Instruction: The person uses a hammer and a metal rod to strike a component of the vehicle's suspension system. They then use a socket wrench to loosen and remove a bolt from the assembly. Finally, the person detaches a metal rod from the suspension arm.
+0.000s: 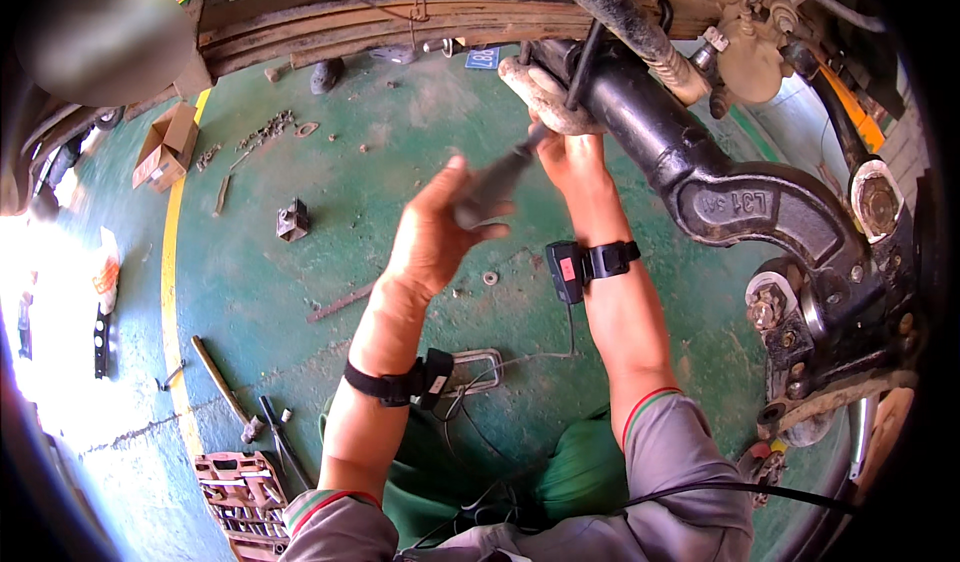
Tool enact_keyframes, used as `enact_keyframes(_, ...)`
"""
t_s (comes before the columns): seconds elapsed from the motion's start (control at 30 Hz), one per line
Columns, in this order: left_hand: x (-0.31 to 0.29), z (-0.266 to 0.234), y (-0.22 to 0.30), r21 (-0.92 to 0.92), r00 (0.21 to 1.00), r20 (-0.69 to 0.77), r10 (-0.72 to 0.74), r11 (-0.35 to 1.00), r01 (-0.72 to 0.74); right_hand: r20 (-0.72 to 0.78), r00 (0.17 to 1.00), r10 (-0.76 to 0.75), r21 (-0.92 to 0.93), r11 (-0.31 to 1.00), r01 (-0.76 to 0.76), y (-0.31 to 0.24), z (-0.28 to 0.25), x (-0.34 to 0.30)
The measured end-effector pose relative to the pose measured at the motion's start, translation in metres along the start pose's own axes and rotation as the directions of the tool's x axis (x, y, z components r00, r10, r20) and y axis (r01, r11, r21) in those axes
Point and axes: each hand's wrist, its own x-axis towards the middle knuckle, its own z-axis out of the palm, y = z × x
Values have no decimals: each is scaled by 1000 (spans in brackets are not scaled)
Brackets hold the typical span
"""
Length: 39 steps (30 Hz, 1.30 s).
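Observation:
My left hand (428, 230) is loosely wrapped round the wide end of a dark grey, tapered tool (492, 186). Motion blurs this tool, and its kind does not show. Its narrow end reaches up to my right hand (572, 154), whose fingers are bent and partly hidden just below a pale, worn clamp plate (548, 100). What those fingers grip cannot be made out. Dark U-bolt legs (587, 66) pass through the plate beside a thick black axle beam (640, 112). Above it runs a rusty leaf spring (330, 24).
To the right, the axle curves down to a large hub joint (770, 307). On the green floor lie a cardboard box (168, 149), a small dark metal block (293, 220), a long-handled hammer (225, 387), a socket tool case (243, 502) and scattered washers. A cable (572, 332) hangs from my right wrist band.

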Motion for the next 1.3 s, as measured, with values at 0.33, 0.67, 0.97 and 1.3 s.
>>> enact_keyframes(0.33, 18, -6, -2, -88, 988, 29, 152, 985, -149, 168, 978, 121, 470, 862, -188, 4, -84, -7)
enact_keyframes(0.67, 18, -7, -2, -39, 980, -14, 198, 979, -198, -230, 973, -12, 184, 981, 56, 42, -56, 2)
enact_keyframes(0.97, 24, -13, -7, -30, 974, 43, 221, 975, -220, -52, 990, 128, 45, 991, -126, 17, -75, 4)
enact_keyframes(1.3, 29, -28, 11, -144, 970, 185, 156, 981, -131, 1, 993, 117, 274, 955, -112, 7, -50, -2)
